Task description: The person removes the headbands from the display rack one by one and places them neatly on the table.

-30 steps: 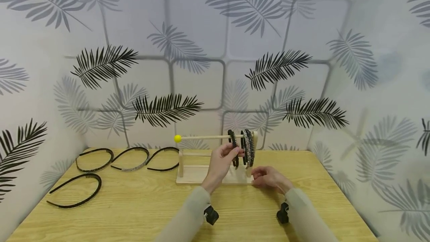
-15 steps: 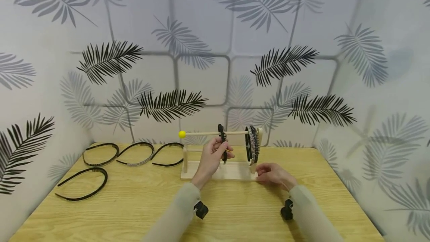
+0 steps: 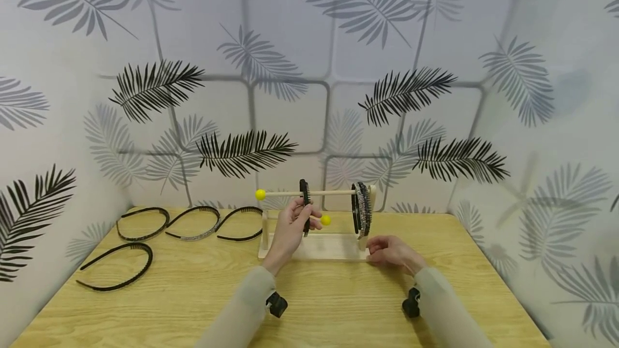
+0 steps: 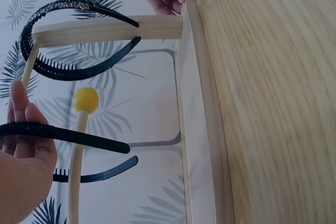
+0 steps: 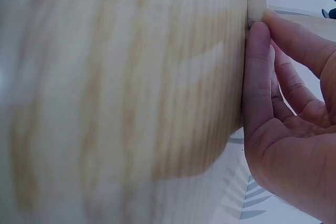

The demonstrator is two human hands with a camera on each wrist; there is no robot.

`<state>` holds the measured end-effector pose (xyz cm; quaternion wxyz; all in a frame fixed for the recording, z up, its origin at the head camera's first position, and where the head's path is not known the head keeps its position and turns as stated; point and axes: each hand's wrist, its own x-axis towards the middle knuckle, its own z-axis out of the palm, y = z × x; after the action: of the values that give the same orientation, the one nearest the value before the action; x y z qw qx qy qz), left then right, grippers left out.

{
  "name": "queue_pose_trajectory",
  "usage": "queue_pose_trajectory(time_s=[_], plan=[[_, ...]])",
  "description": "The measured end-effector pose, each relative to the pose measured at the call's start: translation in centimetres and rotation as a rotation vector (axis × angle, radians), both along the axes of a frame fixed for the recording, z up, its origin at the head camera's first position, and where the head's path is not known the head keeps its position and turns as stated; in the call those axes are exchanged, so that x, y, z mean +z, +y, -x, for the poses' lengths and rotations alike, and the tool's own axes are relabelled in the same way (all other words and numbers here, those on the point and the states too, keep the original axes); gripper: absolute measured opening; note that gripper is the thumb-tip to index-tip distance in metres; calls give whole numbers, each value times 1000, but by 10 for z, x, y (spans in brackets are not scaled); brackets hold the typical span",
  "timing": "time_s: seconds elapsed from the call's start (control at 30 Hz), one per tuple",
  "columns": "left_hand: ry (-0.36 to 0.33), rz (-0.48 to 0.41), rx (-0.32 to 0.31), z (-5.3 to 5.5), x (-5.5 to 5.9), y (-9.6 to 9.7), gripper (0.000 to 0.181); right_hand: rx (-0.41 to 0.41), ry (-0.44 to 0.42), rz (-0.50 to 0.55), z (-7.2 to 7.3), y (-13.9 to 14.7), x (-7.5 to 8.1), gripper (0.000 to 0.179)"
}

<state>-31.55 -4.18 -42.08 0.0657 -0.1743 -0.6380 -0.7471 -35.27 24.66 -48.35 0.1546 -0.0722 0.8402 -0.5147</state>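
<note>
My left hand (image 3: 289, 227) pinches a black toothed headband (image 3: 304, 189), which hangs round the upper rod of a wooden headband stand (image 3: 333, 247). In the left wrist view that headband's free ends (image 4: 100, 141) point towards the base, and a yellow ball (image 4: 86, 99) caps a lower rod. Several headbands (image 3: 361, 211), one with glitter, hang together at the rod's right end by the upright. With thumb and fingers my right hand (image 3: 390, 251) grips the right end of the stand's base; the right wrist view shows the fingertips (image 5: 258, 32) on the wood.
Left of the stand, black headbands (image 3: 116, 287) lie on the wood-grain table (image 3: 193, 305), one of them glittery (image 3: 193, 237). A yellow ball (image 3: 260, 194) tips the upper rod's left end. Behind the table stands a leaf-patterned wall (image 3: 290, 111).
My left hand has slid the black headband leftwards along the upper rod, away from the hanging group. The lower rod's yellow ball has come into sight. My right hand keeps its grip on the base.
</note>
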Motion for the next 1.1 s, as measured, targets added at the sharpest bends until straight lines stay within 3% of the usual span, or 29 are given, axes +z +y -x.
queue_pose_trajectory(time_s=[0.5, 0.73, 1.1], plan=[[-1, 1, 19, 0, -7, -8, 26, -18, 8, -22, -5, 7, -3, 39], [-14, 59, 51, -1, -11, -26, 30, -32, 2, -37, -4, 3, -6, 38], [11, 103, 130, -1, -7, -51, 35, -9, -12, -3, -2, -2, 0, 36]])
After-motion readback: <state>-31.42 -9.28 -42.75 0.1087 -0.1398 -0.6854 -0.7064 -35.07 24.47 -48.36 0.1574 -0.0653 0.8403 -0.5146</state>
